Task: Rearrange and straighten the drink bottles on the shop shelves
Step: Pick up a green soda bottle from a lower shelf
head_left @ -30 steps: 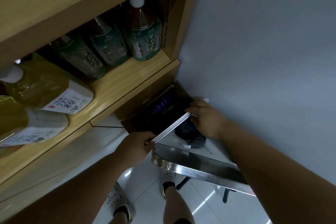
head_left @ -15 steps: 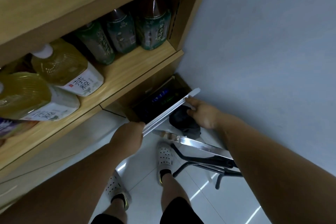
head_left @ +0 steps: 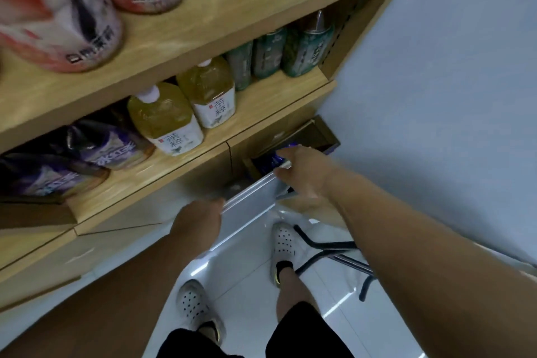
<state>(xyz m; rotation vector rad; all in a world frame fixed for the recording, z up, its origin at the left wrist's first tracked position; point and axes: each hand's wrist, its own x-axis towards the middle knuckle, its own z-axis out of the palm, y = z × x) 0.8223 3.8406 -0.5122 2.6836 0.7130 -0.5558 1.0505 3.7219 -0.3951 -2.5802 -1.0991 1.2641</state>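
Observation:
Both hands hold a flat shiny metal tray [head_left: 250, 205] below the shelves, tilted on edge. My left hand [head_left: 199, 221] grips its near end and my right hand [head_left: 305, 176] its far end. On the lower wooden shelf [head_left: 261, 96] stand two yellow tea bottles [head_left: 165, 116] with white labels. Three green bottles [head_left: 305, 49] are at its right end, and purple-labelled bottles [head_left: 110, 144] lean at the left. Two pink-and-white bottles [head_left: 61, 17] stand blurred on the upper shelf [head_left: 220, 6].
An open cardboard box [head_left: 316, 132] with blue packs sits on the floor in the corner against the pale wall [head_left: 436, 96]. A black chair base [head_left: 331, 251] lies by my right foot. My white clogs [head_left: 193, 302] stand on glossy white tiles.
The view has swung up and left, bringing the upper shelf and more bottles into sight. Both hands have raised the metal tray and turned it more on edge, away from the box.

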